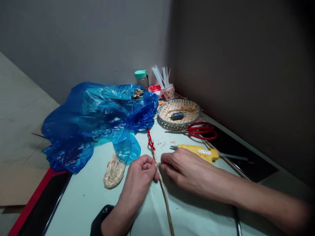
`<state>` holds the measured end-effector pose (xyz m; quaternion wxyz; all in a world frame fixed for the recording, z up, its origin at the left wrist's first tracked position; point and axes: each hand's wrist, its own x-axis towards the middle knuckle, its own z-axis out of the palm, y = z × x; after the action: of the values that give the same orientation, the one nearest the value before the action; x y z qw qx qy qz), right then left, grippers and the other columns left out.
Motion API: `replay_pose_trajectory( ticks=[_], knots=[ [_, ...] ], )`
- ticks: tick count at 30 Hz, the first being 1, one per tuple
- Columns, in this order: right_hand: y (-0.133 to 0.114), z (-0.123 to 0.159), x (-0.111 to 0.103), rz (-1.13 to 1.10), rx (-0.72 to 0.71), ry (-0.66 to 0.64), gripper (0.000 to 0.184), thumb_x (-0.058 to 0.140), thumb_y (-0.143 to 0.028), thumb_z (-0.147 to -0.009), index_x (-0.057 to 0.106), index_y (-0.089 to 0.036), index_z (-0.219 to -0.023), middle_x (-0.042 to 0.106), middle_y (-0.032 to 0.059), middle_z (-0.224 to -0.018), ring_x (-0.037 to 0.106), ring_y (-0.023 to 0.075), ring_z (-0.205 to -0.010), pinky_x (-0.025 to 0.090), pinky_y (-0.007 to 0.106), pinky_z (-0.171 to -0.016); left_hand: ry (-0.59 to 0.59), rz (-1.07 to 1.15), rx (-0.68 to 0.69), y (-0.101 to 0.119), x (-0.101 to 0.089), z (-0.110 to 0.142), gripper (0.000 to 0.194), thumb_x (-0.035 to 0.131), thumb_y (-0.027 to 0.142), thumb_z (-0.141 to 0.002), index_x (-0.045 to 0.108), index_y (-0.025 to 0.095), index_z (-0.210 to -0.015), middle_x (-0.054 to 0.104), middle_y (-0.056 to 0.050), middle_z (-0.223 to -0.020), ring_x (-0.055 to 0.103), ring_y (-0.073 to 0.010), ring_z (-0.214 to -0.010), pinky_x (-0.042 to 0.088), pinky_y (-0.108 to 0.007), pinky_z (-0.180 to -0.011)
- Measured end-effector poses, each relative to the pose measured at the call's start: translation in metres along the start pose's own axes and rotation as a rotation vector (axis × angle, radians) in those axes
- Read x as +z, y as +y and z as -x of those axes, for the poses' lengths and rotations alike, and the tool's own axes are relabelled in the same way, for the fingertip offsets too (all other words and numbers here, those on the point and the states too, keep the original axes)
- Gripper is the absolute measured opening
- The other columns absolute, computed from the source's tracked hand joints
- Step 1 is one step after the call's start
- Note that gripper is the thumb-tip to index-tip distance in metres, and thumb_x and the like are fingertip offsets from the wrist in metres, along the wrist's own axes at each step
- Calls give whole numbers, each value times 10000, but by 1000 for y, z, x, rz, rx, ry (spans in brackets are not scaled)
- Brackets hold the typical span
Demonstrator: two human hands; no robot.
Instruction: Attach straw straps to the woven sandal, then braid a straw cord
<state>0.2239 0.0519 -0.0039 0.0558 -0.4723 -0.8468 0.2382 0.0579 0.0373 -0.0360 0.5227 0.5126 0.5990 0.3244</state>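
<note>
A tan twisted straw cord (165, 196) runs up the middle of the table toward the near edge. Red string (151, 143) is knotted at its far end and reaches up toward a blue plastic bag. My left hand (142, 170) has its fingers closed in a pinch on the straw cord from the left. At the cord's right side, my right hand (179, 165) is closed too, thumb and forefinger pressed together near the cord. What sits between those fingertips is too small to make out. A coiled straw bundle (114, 171) lies left of my left hand.
Beyond my right hand lie a yellow glue gun (197, 151) and red-handled scissors (201, 130). A woven basket (189, 109) holds a dark thread spool (177, 116). The blue plastic bag (98, 108) covers the far left. A cup of glue sticks (168, 92) and a green-lidded jar (140, 77) stand behind.
</note>
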Motion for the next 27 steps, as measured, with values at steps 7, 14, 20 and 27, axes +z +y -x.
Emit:
replay_pose_trajectory(
  ticks=[7,14,20,27],
  knots=[
    [-17,12,24,268,-176,25,177,506,-167,-816,641,-157,-930,630,45,-637,455,168,-467,118,327,-471,34,171,-82,-2,0,5,155,649,283,-725,562,161,-690,404,93,-446,273,-49,-398,163,-200,-434],
    [-16,11,16,145,-273,4,173,498,-275,-917,632,-171,-884,665,44,-701,563,181,-551,198,311,-504,-17,293,-86,-4,-4,8,209,685,314,-741,576,144,-796,506,70,-523,264,-21,-368,127,-200,-409],
    [5,-5,7,-343,-20,101,196,454,-326,-978,586,-181,-977,669,50,-885,612,188,-813,377,268,-670,-64,320,-65,-4,-6,8,225,661,312,-770,551,133,-851,617,19,-618,275,-6,-384,167,-188,-426],
    [12,-13,27,-510,-77,-5,302,388,-317,-1006,567,-180,-806,618,12,-780,555,150,-736,372,251,-688,-83,168,-53,0,-5,11,181,613,302,-781,522,157,-840,663,-9,-691,344,-39,-430,211,-183,-424]
  ],
)
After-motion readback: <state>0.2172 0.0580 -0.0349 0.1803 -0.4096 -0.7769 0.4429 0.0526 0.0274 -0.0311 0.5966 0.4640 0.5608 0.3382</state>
